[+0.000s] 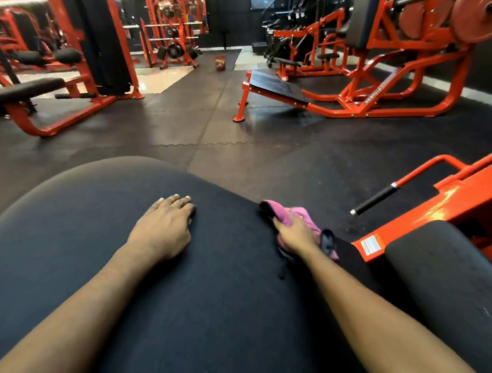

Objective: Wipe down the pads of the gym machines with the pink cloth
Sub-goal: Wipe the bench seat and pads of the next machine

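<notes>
A large black pad (86,232) fills the lower half of the head view. My left hand (163,229) rests flat on its top near the far edge, fingers straight. My right hand (294,233) presses the pink cloth (298,214) onto the pad's right edge; the cloth bunches out ahead of and beside the fingers. How the fingers curl into the cloth is partly hidden. A second black pad (445,278) lies to the right, on the same orange machine frame (475,200).
A black-gripped handle (376,199) sticks out from the orange frame at right. An orange bench with a black board (274,87) stands ahead, a plate-loaded machine (413,67) behind it. More orange machines with black pads (21,92) stand at left. Dark rubber flooring (213,141) lies between.
</notes>
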Available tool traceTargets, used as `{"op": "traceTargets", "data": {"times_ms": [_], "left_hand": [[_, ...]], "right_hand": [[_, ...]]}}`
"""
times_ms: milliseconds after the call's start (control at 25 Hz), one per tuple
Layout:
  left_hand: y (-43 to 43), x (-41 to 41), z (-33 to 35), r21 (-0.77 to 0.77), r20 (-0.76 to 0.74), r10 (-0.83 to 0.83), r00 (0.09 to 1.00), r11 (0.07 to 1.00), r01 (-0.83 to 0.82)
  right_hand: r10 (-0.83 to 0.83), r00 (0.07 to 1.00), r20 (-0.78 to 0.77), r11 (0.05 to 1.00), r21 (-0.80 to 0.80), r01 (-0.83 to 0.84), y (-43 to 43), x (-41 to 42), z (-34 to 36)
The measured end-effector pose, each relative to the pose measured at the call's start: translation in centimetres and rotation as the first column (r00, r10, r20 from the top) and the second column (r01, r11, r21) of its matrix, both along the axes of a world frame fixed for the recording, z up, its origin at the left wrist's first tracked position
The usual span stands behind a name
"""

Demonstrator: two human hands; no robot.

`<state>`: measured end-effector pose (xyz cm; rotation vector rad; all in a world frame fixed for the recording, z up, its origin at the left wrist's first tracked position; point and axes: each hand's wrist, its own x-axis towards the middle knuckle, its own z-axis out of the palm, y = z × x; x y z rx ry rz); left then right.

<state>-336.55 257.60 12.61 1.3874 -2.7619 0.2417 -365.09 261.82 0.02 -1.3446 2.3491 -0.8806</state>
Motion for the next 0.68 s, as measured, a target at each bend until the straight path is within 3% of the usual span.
{"op": "traceTargets", "data": {"times_ms": [160,360,440,520,680], "left_hand": [[0.6,3.5,1.7,-0.031,-0.055,0.084,0.995,0.996,-0.085],[4.8,7.1,2.2,-0.088,-0.037,0.154,0.987,0.984,-0.157],[7.3,7.6,1.8,-0.097,-0.034,0.163,0.986,0.981,-0.166],[10.2,8.3,1.6,-0.109,-0.041,0.164,0.986,0.980,-0.168],[14.7,11.1,1.5,-0.146,-0.074,0.170,0.983,0.973,-0.179]], "right_hand": [[0.308,0.944,-0.117,0.930,-0.173,-0.324,0.9,10.3,4.9],[0.556,0.827,-0.086,0.785,-0.273,-0.556,16.2,13.9,1.7],[0.479,0.876,-0.059,0.829,-0.297,-0.473,20.4,11.6,-1.5],[0.271,0.961,-0.048,0.929,-0.250,-0.275,22.1,7.9,-4.1],[-0.050,0.998,0.049,0.999,-0.016,0.051,19.8,5.8,-1.2]]}}
